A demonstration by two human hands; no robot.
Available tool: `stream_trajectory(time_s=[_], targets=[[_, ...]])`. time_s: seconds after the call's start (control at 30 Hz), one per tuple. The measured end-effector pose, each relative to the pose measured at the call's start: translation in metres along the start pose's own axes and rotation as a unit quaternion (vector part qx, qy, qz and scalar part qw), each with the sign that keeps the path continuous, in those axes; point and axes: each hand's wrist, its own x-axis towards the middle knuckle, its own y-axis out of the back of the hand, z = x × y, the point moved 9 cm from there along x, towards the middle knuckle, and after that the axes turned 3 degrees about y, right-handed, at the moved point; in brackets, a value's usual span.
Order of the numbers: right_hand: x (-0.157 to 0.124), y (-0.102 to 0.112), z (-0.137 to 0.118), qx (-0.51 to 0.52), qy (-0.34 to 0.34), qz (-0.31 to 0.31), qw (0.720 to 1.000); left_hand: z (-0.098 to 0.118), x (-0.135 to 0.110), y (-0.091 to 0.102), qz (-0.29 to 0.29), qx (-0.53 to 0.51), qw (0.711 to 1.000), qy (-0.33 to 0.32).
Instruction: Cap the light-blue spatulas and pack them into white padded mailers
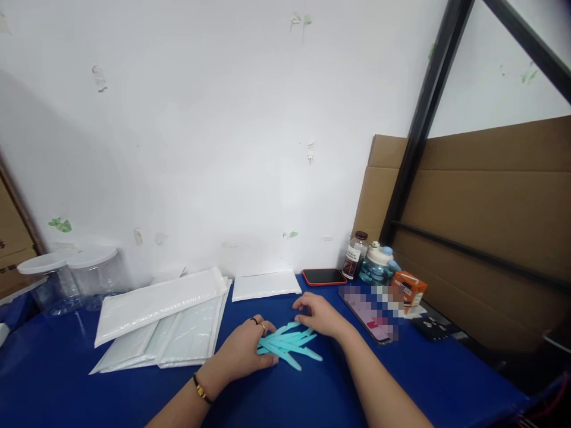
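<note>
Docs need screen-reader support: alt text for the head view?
A person's left hand and right hand bracket a loose pile of thin turquoise strips on a dark blue tabletop. Glossy white packets and clear plastic jars with white lids are to the left; a black-screened, red-edged phone lies beyond the right hand.

I have bright, fairly even light on the wall (200, 148), which greys into a soft, slanting shadow at far left. I cannot tell exactly where the light comes from. Glare streaks the glossy packs (160, 303), and the 2 tubs (97, 279) catch pale reflections. Below the cardboard (491, 208), the lower right sinks into near-black. My left hand (247, 348) and right hand (319, 315) look reasonably clear, fine detail slightly soft. The post (419, 107) leans outward near the stretched edge; coarse pixel blocks mask part of a phone (363, 315).
</note>
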Motion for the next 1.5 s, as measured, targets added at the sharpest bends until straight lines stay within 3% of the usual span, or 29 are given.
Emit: stream_trajectory(time_s=[0.1, 0.27, 0.47, 0.57, 0.7, 0.83, 0.97, 1.13, 1.23, 1.33, 1.5], targets=[[0.001, -0.014, 0.003, 0.003, 0.011, -0.052, 0.999, -0.008, 0.003, -0.001, 0.007, -0.012, 1.000, 0.016], [0.001, -0.022, 0.001, 0.042, -0.012, -0.065, 0.997, -0.017, 0.013, 0.001, 0.040, -0.015, 0.999, 0.031], [0.004, -0.011, -0.006, 0.110, 0.006, -0.028, 0.993, -0.026, 0.026, 0.013, 0.083, 0.034, 0.995, 0.041], [0.007, -0.008, 0.009, 0.108, -0.013, -0.011, 0.994, -0.040, 0.028, 0.025, 0.124, 0.080, 0.986, 0.076], [0.009, -0.005, 0.026, 0.053, -0.044, -0.001, 0.998, -0.060, 0.032, 0.026, 0.126, 0.109, 0.980, 0.110], [0.009, -0.005, -0.002, 0.007, 0.027, 0.016, 0.999, -0.060, 0.031, 0.031, 0.157, 0.102, 0.977, 0.104], [0.009, -0.030, -0.029, 0.007, 0.075, -0.058, 0.995, -0.049, 0.027, 0.023, 0.105, 0.049, 0.990, 0.083], [0.010, -0.044, -0.035, -0.018, 0.075, -0.095, 0.992, -0.034, 0.022, 0.006, 0.022, 0.030, 0.998, 0.053], [0.009, -0.040, -0.037, -0.020, 0.080, -0.096, 0.992, -0.033, 0.024, 0.004, 0.014, 0.045, 0.997, 0.064], [0.009, -0.028, -0.032, -0.017, 0.086, -0.078, 0.993, -0.033, 0.027, 0.015, 0.048, 0.068, 0.995, 0.061], [0.007, 0.005, 0.010, -0.028, 0.005, -0.008, 1.000, -0.050, 0.027, 0.030, 0.102, 0.106, 0.984, 0.098]])
